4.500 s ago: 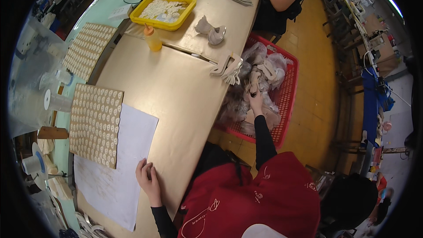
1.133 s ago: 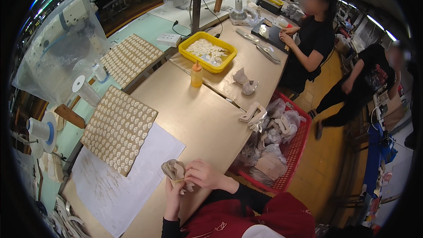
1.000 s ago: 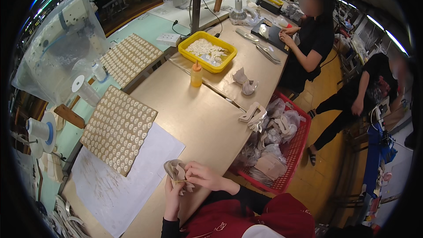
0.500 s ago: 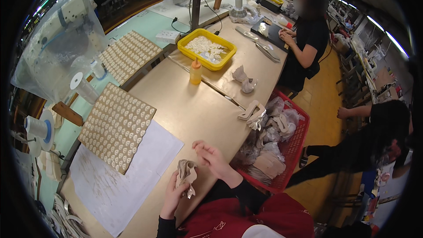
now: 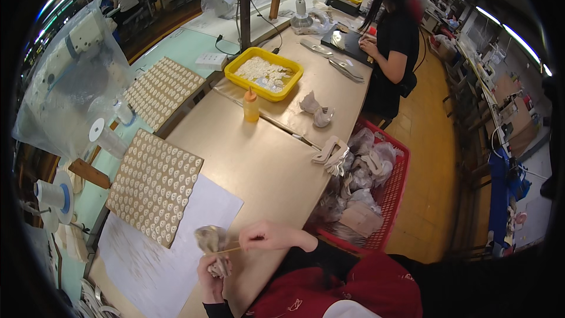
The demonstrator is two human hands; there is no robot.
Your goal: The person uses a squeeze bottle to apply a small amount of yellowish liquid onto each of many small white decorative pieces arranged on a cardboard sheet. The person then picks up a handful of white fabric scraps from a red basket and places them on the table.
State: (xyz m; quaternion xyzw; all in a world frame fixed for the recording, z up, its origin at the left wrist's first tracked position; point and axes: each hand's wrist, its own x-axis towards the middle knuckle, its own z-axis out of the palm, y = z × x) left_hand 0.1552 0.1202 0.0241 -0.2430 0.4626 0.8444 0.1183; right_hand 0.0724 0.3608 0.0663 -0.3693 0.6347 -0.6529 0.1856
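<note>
My left hand (image 5: 210, 280) is closed around a bundle of beige, layered cut pieces (image 5: 210, 239); motion blurs its upper end. From the bundle a thin tan band, like a rubber band (image 5: 232, 249), stretches to my right hand (image 5: 268, 237). My right fingers pinch its end, just right of the bundle. Below both hands lies the tan-covered table (image 5: 253, 185). A white paper sheet (image 5: 206, 206) lies left of the bundle, partly under a board with rows of small pale oval pieces (image 5: 154, 185).
Red basket (image 5: 385, 212) of bagged pieces at the table's right edge; wrapped bundles (image 5: 318, 110) and loose beige pieces (image 5: 331, 154) near it. Yellow tray (image 5: 288, 88), glue-like bottle (image 5: 251, 106) beyond. Second board (image 5: 165, 91) and thread cones (image 5: 109, 135) at left. Co-worker (image 5: 391, 53) at far right.
Both hands have moved left with the bundle. The right hand, earlier raised apart from the bundle, now pulls the band out from it. A person at the right has gone out of view.
</note>
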